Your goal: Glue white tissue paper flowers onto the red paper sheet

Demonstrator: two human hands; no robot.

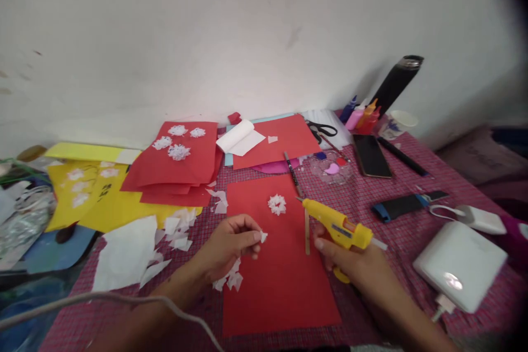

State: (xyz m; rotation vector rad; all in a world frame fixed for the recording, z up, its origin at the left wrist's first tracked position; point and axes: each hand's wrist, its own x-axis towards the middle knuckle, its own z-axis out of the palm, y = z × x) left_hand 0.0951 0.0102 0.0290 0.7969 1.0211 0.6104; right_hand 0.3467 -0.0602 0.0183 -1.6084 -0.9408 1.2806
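Note:
A red sheet (280,286) lies on the checked cloth, with a ring of white paper bits (276,204) on its upper part. Over the sheet's left side, my left hand (237,242) pinches a small white paper piece (263,236) between thumb and fingertips. My right hand (350,258) is wrapped round the handle of a yellow glue gun (334,223), whose nozzle points left, just right of the ring. Loose white scraps (234,278) lie below my left hand. A wooden stick (307,231) rests along the sheet's right edge.
Red sheets with white flowers (165,170) lie back left, beside torn white paper (124,253). A phone (372,155), a paint palette (330,167), a cutter (400,207) and a white adapter (460,265) lie to the right. A cable (124,297) crosses the front left.

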